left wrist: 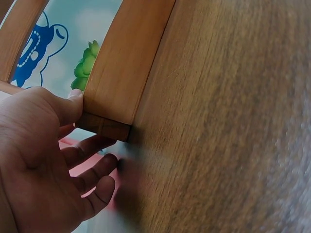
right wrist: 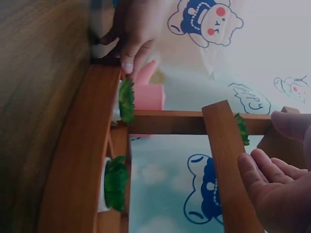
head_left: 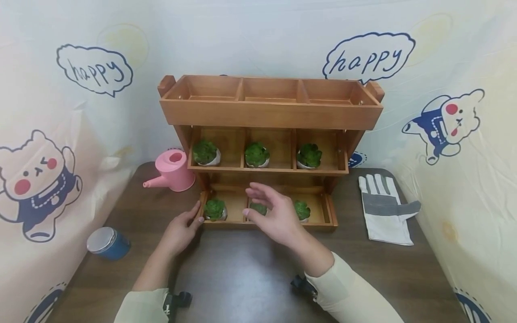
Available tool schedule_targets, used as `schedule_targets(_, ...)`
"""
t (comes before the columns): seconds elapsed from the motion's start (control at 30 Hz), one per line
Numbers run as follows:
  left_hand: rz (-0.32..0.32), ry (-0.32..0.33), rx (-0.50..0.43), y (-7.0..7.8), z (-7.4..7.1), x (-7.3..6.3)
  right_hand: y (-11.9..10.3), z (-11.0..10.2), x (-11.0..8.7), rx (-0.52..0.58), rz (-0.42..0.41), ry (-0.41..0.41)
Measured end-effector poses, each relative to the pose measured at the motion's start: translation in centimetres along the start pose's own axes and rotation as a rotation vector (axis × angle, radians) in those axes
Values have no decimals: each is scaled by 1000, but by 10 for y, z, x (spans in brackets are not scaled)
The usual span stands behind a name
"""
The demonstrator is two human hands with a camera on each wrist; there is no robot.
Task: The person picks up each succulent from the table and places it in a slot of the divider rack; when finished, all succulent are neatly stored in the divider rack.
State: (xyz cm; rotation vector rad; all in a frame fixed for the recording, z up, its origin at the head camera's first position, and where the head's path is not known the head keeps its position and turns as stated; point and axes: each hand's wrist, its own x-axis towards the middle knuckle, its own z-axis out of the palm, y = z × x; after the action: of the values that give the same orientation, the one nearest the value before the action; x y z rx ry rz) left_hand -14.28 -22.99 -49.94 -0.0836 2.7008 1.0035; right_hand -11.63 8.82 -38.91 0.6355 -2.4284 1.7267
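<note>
A three-tier wooden plant stand (head_left: 270, 115) stands at the back of the table, each tier split into compartments. My left hand (head_left: 181, 231) pinches the left front corner of its bottom tier, the thumb on the front board (left wrist: 124, 63) and a finger against the end. My right hand (head_left: 278, 217) hovers before the bottom tier with loosely bent fingers and holds nothing. It partly hides the middle lower succulent (head_left: 258, 207). Beside that are a left succulent (head_left: 214, 209) and a right one (head_left: 301, 210). Three more succulents, one being the middle-tier centre plant (head_left: 256, 154), sit in white pots above.
Left of the stand is a pink watering can (head_left: 174, 170), its spout pointing left. A blue jar with a pale lid (head_left: 108, 243) stands near the table's left edge. White-and-grey gloves (head_left: 385, 208) lie on the right. Printed cloth (head_left: 250, 40) hangs behind and at both sides.
</note>
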Motion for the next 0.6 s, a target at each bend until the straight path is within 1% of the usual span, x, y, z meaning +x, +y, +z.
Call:
schedule_targets(0.23,23,20,7,-2,0,0,12,-4,-10,60,21,-2)
schedule_targets(0.33,29,24,12,-3,0,0,17,-7,-16,67,51,-5)
schedule_targets(0.5,17,17,0,-1,0,0,25,-15,-27,99,101,-11)
schedule_targets(0.6,14,19,-3,1,0,-2,33,-20,-33,130,111,-6)
